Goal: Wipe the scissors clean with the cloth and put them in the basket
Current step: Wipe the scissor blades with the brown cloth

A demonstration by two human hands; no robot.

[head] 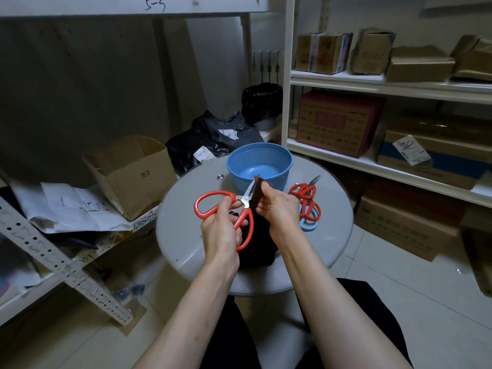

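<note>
Gripping the scissors [246,203] by their red handles, my left hand [221,230] holds them above the worktop [181,230], just in front of the basket [234,166]. The blades point up and away toward its near wall. My fingers curl round the handle nearer me, and the other loop sticks out to the left.

My right hand [282,211] pinches the dark cloth [262,246] round the blades, with fingers and thumb folded on either side, so only a short stretch of steel shows by the pivot. The rest of the cloth hangs from that hand down to the worktop, in front of the basket.

The basket is blue and stands at the far side of the round worktop. Right of it and a little nearer me lies a red pair [303,189], tips pointing away. Nearer still, a second red pair [310,209] lies across a blue pair [308,225].
</note>
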